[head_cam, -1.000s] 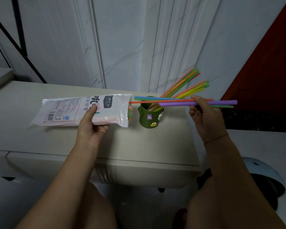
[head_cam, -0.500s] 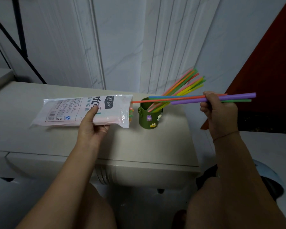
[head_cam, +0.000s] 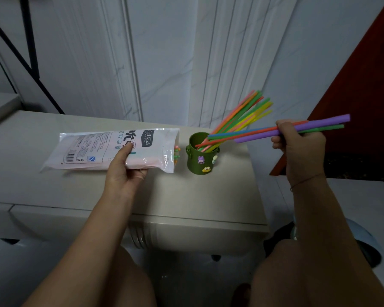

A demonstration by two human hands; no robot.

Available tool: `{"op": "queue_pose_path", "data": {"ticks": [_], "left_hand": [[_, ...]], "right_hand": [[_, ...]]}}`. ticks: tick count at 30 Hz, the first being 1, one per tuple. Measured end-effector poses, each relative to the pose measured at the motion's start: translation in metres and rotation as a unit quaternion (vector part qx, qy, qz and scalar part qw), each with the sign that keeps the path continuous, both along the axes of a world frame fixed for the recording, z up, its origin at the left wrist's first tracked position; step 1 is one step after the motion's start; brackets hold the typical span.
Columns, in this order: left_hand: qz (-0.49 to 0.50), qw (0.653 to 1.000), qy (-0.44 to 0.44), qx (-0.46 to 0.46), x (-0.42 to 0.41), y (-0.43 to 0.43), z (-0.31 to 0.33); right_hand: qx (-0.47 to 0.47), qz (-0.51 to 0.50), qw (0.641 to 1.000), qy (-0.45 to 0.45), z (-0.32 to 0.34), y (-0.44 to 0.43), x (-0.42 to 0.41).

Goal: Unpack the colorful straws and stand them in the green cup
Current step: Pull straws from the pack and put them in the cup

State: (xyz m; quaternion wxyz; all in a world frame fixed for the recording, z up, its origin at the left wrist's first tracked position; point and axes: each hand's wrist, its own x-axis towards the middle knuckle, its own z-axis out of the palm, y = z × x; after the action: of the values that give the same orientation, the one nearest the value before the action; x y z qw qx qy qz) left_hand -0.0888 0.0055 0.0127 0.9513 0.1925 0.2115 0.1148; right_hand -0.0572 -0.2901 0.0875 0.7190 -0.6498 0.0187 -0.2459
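The green cup (head_cam: 201, 154) stands upright on the pale cabinet top (head_cam: 186, 196), near that top's right edge, and serves here as the landmark. Little charms stick to its front wall, and a fan of standing straws (head_cam: 242, 114) in orange, pink, green and yellow leans out of it up and to the right, toward the white panelled wall (head_cam: 164, 63) behind. Just left of the cup lies the straw packet (head_cam: 111, 149), a long clear plastic bag with printed labels, flat on the top with its open mouth facing the cup; coloured straw ends show at that mouth, close to the cup's left handle but apart from it. The left hand (head_cam: 125, 171) is clenched on the packet's near edge, thumb pressed on top of the bag. To the right of the cup, out past the edge of the cabinet top, the right hand (head_cam: 297, 142) is closed around a small bundle of held straws (head_cam: 264, 132), purple, blue, red-orange and green, lying nearly level. Their left tips reach over the cup's rim and cross in front of the leaning fan. Further right of the cup a dark red panel (head_cam: 359, 96) rises, with a lower white surface (head_cam: 364, 207) beneath it.
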Motion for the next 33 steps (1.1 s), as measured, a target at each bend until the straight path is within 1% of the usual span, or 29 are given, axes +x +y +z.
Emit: {"op": "queue_pose_path", "data": {"ticks": [7, 14, 16, 20, 25, 28, 31, 33], "left_hand": [[-0.003, 1.000, -0.002, 0.000, -0.001, -0.002, 0.000], [0.000, 1.000, -0.010, -0.001, 0.000, 0.001, -0.002], [-0.002, 1.000, -0.008, 0.001, -0.001, -0.001, -0.003], [-0.004, 1.000, -0.005, 0.003, 0.000, -0.004, -0.004], [-0.003, 1.000, -0.004, 0.004, -0.001, -0.007, -0.004], [-0.007, 1.000, -0.003, 0.002, -0.001, -0.010, -0.003], [-0.015, 1.000, -0.005, -0.004, -0.002, -0.014, -0.003], [-0.018, 1.000, -0.013, -0.007, -0.001, -0.015, -0.003]], "right_hand": [[-0.076, 0.070, 0.994, 0.044, -0.006, 0.034, 0.021], [-0.123, 0.118, 0.980, 0.101, -0.037, 0.057, 0.034], [-0.122, 0.127, 0.978, 0.114, -0.045, 0.060, 0.034], [-0.091, 0.140, 0.978, 0.126, -0.054, 0.064, 0.031], [-0.143, 0.081, 0.977, 0.132, -0.058, 0.057, 0.029], [-0.143, 0.060, 0.982, 0.112, -0.059, 0.055, 0.030], [-0.125, 0.074, 0.982, 0.122, -0.061, 0.057, 0.030], [-0.103, 0.101, 0.978, 0.153, -0.062, 0.062, 0.026]]}}
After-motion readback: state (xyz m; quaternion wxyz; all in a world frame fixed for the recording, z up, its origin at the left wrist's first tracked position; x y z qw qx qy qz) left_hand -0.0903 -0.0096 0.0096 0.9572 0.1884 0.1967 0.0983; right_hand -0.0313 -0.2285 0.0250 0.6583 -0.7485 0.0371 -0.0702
